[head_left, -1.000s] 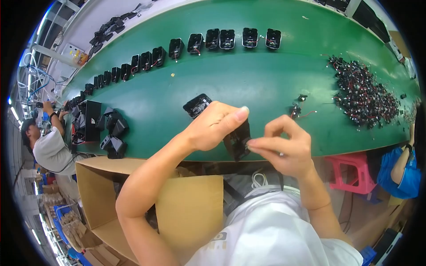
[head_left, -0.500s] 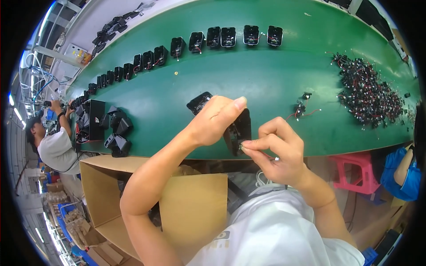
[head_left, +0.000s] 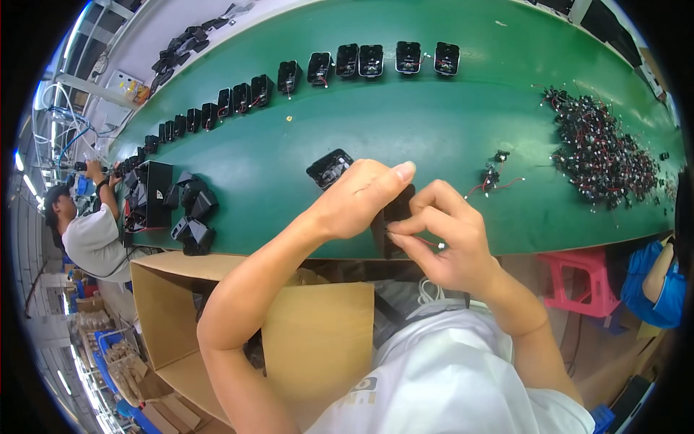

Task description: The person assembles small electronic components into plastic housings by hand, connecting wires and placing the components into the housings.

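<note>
My left hand (head_left: 358, 199) is closed around a black plastic housing (head_left: 395, 211), held tilted over the front edge of the green table. The thumb points up along it and the hand hides much of it. At the housing's lower right side, my right hand (head_left: 450, 242) pinches a small part with a red wire; a white connector (head_left: 441, 246) hangs at its end. The pinched piece itself is mostly hidden by the fingertips. Just beyond my left wrist, another black housing (head_left: 329, 170) lies on the table. To the right rest a few small wired parts (head_left: 491, 176).
A curved row of black housings (head_left: 319, 69) runs along the far side of the green table (head_left: 426, 134). A large heap of wired parts (head_left: 603, 148) lies at right. Black pieces (head_left: 194, 199) and a co-worker (head_left: 94, 231) are at left. Below stands an open cardboard box (head_left: 318, 325).
My right hand has shifted slightly left and upward against the housing, and more red wire shows below its fingers. The housing has turned a little in my left hand.
</note>
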The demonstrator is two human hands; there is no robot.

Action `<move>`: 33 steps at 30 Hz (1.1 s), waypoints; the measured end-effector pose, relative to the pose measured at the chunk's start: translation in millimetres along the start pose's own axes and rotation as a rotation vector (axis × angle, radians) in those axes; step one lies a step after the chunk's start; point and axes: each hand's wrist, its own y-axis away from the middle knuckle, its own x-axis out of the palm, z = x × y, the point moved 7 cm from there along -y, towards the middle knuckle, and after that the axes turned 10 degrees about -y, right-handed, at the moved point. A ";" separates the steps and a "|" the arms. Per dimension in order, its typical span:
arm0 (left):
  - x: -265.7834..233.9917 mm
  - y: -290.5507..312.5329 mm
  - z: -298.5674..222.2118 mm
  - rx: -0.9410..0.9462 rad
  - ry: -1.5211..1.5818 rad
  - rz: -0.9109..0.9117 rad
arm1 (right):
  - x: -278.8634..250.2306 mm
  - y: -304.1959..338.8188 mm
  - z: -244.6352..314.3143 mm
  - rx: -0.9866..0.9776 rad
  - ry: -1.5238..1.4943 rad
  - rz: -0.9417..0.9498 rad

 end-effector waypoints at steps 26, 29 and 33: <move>-45.9 -3.4 14.7 -0.229 -0.775 -0.404 | -37.3 19.1 -92.7 0.747 -1.355 -0.125; -51.9 7.6 15.3 -0.145 -1.107 -0.516 | -75.4 -1.4 -107.9 0.657 -1.061 -0.057; -47.3 4.9 26.8 -0.281 -1.245 -0.420 | -141.2 -86.5 -88.4 -0.147 0.659 -0.096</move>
